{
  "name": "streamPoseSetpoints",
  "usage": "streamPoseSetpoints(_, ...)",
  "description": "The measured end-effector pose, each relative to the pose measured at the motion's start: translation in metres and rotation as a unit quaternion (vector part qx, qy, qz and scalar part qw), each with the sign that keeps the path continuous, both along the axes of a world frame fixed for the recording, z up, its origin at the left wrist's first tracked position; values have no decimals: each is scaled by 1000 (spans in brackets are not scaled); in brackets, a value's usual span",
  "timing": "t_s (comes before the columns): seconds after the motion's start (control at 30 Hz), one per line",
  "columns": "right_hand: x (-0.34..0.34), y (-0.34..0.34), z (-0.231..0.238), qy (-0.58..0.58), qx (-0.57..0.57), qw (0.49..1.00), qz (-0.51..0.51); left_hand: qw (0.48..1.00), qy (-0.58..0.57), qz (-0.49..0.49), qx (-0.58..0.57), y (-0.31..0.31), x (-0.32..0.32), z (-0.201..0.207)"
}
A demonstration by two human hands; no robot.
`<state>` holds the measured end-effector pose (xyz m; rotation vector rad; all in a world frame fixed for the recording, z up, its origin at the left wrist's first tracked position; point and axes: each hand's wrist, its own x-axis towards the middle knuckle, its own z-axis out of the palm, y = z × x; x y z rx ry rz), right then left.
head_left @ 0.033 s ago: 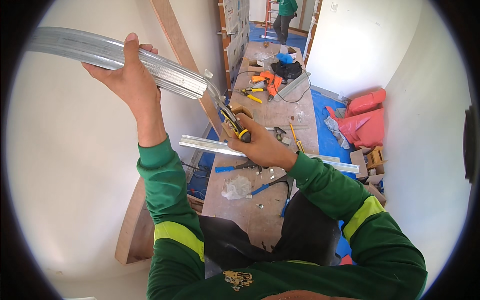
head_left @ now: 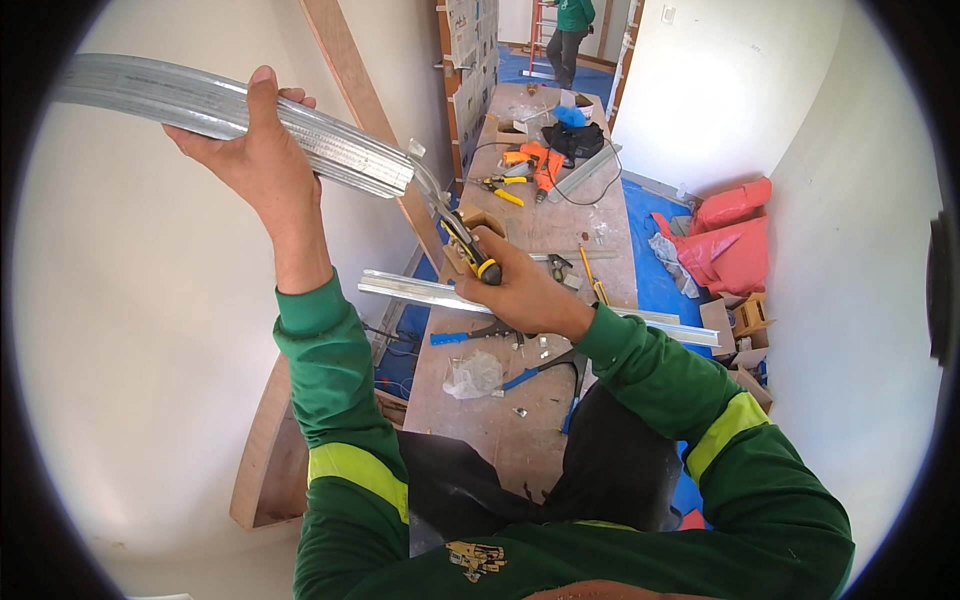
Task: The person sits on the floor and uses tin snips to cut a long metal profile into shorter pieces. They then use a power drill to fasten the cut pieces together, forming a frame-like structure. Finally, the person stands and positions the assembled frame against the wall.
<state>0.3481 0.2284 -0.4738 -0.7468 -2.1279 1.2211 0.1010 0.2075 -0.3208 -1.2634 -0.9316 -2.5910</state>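
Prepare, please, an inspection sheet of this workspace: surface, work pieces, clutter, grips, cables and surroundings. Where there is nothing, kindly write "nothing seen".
Surface: long wooden board, carrying tools and small scraps.
Work pieces: curved metal channel, held raised; second metal channel lying across the board.
Clutter: clear plastic bag, blue-handled tools, yellow-handled pliers, orange drill.
Grips: left grip closed around the curved channel; right grip holding a yellow-and-black hand tool, its tip by the channel's end, contact unclear.
Cables: dark cord looping near the drill.
Surroundings: blue floor covering, red sheeting, another person beside a ladder.
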Motion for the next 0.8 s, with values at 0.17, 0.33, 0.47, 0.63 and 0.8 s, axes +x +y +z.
streamPoseSetpoints(0.17, 0, 2, 1, -11, -13, 1000, -3, 1000, -13, 8, -11, -1, -3, 0)
streamPoseSetpoints(0.33, -1, 3, -1, 0, 8, 1000, 2, 1000, -4, -5, -10, 1, -6, -2)
streamPoseSetpoints(0.47, -1, 4, 0, 0, -16, 1000, 10, 1000, -2, -4, -7, 3, -7, -4)
streamPoseSetpoints(0.63, 0, 6, -4, 3, -5, 1000, 4, 1000, -2, -5, -13, 1, -5, -2)
streamPoseSetpoints(0.8, -3, 11, -15, 27, 16, 999, -3, 1000, 7, -3, -6, 4, -9, -6)
